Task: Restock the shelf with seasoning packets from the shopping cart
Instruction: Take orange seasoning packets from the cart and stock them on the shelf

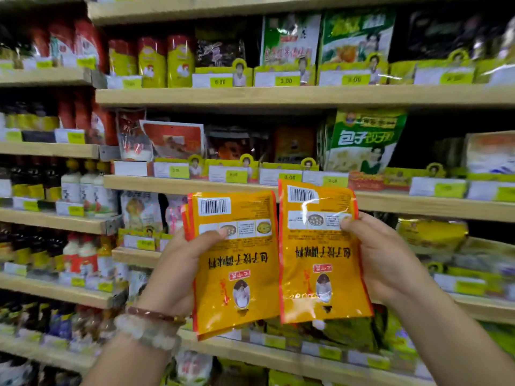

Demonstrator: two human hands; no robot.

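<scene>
Two orange-yellow seasoning packets are held up side by side in front of the shelves, both upside down with their barcodes at the top. My left hand (178, 271) grips the left packet (239, 274) by its left edge, thumb on its face; more packet edges show behind it. My right hand (384, 257) grips the right packet (320, 263) by its right edge, thumb pressed near the picture strip. The wooden shelf (195, 185) with similar packets stands right behind them. The shopping cart is not in view.
Green dumpling-seasoning bags (362, 140) stand on the shelf above the packets, with red and dark packets (172, 137) to their left. Sauce bottles (83, 188) fill the left shelves. Yellow price tags (289, 176) line the shelf edges. A dark gap (434, 140) lies right of the green bags.
</scene>
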